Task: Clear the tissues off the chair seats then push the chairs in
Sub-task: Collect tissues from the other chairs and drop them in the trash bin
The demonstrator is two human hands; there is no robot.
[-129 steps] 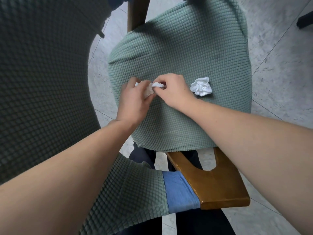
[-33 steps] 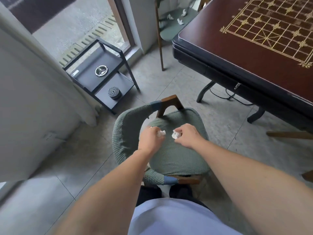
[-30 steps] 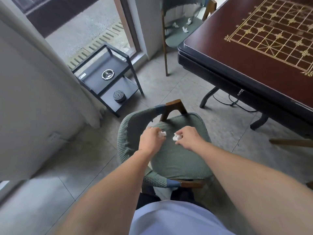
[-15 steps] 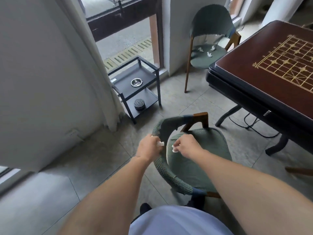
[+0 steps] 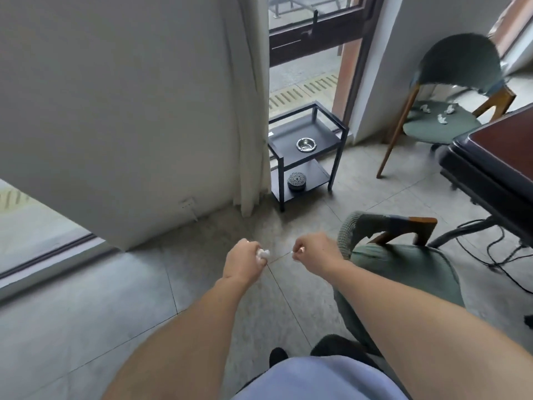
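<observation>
Tissues, white and crumpled: one wad [image 5: 264, 253] gripped in left hand [image 5: 242, 262], one scrap [image 5: 297, 251] pinched by right hand [image 5: 313, 251]; three [image 5: 441, 119] lie on far chair seat [image 5: 427, 131].

Soft, even daylight enters through the glass door [image 5: 311, 47] at the top and a second pane at the left edge, leaving the grey floor [image 5: 86, 327] bright with only faint shadows. Wide-angle distortion bends the wall and curtain [image 5: 251, 111] lines outward. The far chair [image 5: 450, 90] looks smeared, probably from motion blur. The forearms at the bottom are large and slightly soft.
</observation>
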